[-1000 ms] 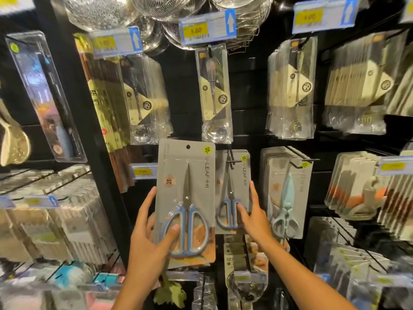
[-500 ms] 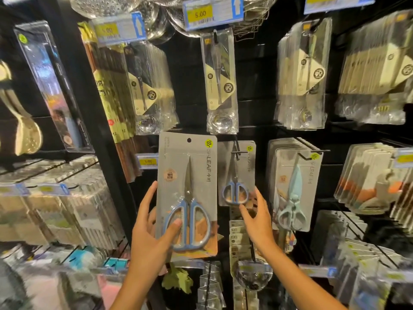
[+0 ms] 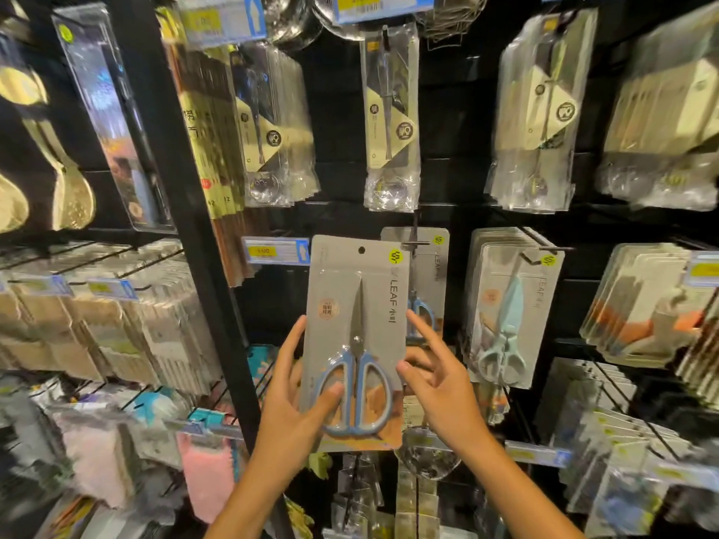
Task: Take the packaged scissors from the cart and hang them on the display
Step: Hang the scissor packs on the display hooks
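Pinching the lower part of the packaged scissors (image 3: 356, 340), the left hand (image 3: 290, 410) has its thumb pressed on the front over the blue handle loops, while its fingers run up behind the left edge of the card. The right hand (image 3: 439, 387) is at the right edge with its fingers spread and loosely curled; whether it actually touches the card cannot be told, and it clamps nothing that shows.

The pack is held upright in front of the display, overlapping a matching pack (image 3: 428, 274) that already hangs on a peg (image 3: 415, 243) just behind and to its right. The small hang hole (image 3: 361, 250) at the top of the card is free and sits beside that peg, slightly to its left.

As a judgement, the pack should be light and fairly stiff: a flat card with a clear blister over the scissors, with most of its weight low around the handles. The glossy blister looks slippery, so the card edges would be the safer hold. Gripped only at the bottom, the top may wobble; a second hold nearer the hole would likely steady it for threading onto the peg. The card could crease if bent against the peg tip.
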Demonstrator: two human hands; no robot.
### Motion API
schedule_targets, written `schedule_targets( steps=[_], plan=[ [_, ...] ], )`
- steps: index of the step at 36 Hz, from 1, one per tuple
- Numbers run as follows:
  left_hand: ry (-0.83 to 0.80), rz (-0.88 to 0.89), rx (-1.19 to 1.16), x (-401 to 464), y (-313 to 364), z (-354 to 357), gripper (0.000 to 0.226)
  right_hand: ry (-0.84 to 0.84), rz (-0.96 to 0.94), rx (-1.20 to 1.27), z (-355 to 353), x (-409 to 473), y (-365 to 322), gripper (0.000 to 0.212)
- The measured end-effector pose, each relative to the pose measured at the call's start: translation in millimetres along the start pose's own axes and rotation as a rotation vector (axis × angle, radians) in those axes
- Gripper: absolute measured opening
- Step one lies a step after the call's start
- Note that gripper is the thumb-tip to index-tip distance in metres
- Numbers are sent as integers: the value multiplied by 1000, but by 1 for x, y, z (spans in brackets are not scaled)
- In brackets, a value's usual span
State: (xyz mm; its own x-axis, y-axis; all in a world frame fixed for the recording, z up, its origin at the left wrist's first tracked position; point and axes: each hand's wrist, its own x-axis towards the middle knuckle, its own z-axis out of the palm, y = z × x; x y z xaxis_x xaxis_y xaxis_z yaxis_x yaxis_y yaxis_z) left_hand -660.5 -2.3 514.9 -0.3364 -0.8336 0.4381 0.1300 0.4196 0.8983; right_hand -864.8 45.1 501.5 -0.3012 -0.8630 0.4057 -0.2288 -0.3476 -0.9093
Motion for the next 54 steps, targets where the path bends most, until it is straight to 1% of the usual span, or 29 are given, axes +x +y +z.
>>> schedule_targets(
  steps=[4, 10, 15, 22, 27, 31, 40, 46, 49, 54],
  plan=[
    [-131, -75, -1, 3, -11, 2, 89, 43, 19, -27, -12, -9, 5, 66],
    [-246, -145, 8, 8, -16, 8, 93, 60, 50, -33, -28, -18, 7, 65],
    [-283, -147, 47, 20, -21, 10, 96, 123, 55, -67, -38, -17, 10, 64],
    [-321, -131, 38, 41, -23, 21, 97, 152, 39, -38, -47, -7, 6, 59],
    [-335, -155, 22, 50, -28, 27, 96, 163, 36, -14, -49, -2, 7, 56],
    [-347, -168, 7, 51, -36, 25, 97, 173, 29, -42, -48, -2, 13, 57],
    [-345, -167, 40, 51, -47, 27, 96, 168, 30, -54, -50, -5, 26, 56],
    [-376, -176, 90, 63, -57, 27, 95, 114, 61, -59, -49, 2, 34, 63],
    [-418, -173, 137, 72, -64, 28, 90, 75, 80, -85, -47, 8, 41, 71],
    [-452, -151, 193, 93, -77, 32, 81, 55, 113, -150, -46, 28, 51, 86]
  ],
)
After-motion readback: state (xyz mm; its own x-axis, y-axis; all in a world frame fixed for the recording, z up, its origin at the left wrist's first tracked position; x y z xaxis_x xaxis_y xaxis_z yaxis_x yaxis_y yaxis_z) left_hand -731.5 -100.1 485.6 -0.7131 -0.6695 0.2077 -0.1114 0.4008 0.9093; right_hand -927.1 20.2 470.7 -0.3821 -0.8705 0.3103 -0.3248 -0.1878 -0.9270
